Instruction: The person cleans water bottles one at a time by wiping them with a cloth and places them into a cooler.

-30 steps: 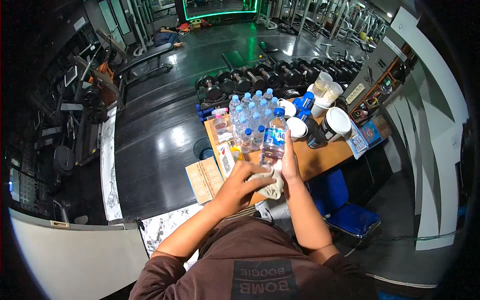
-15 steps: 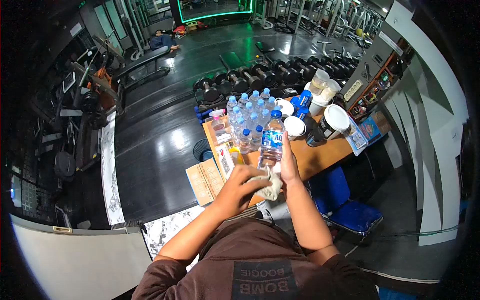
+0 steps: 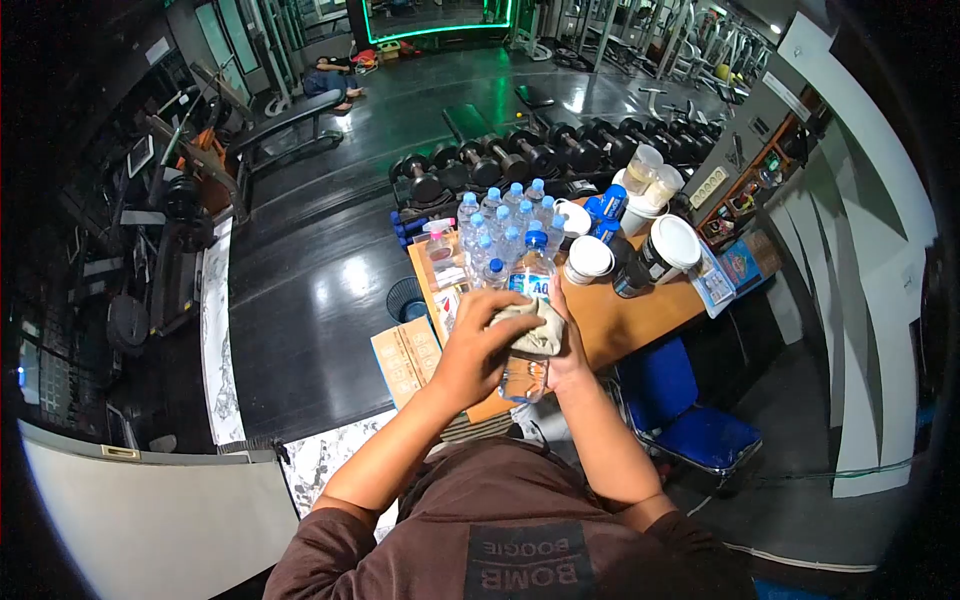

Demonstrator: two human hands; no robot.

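Observation:
A clear water bottle [image 3: 528,379] with a blue cap and blue label is held upright, tilted a little, over the table's near edge. Behind it my right hand [image 3: 568,350] wraps the bottle's side. My left hand [image 3: 485,340] presses a crumpled pale cloth [image 3: 540,332] against the middle of the bottle, just below the label. Several similar bottles [image 3: 490,230] stand grouped on the wooden table [image 3: 620,315] beyond my hands.
White tubs [image 3: 675,243] and dark jars stand on the table's right. A cardboard box [image 3: 405,360] and a basket [image 3: 406,298] are at the left, a blue chair [image 3: 665,385] at the right. Dumbbells [image 3: 510,165] line a rack behind; a person [image 3: 330,80] is on the far floor.
The bottle has come down and nearer to my body. The cloth in my left hand has moved from the bottle's base up to its middle. The far person's pose has changed.

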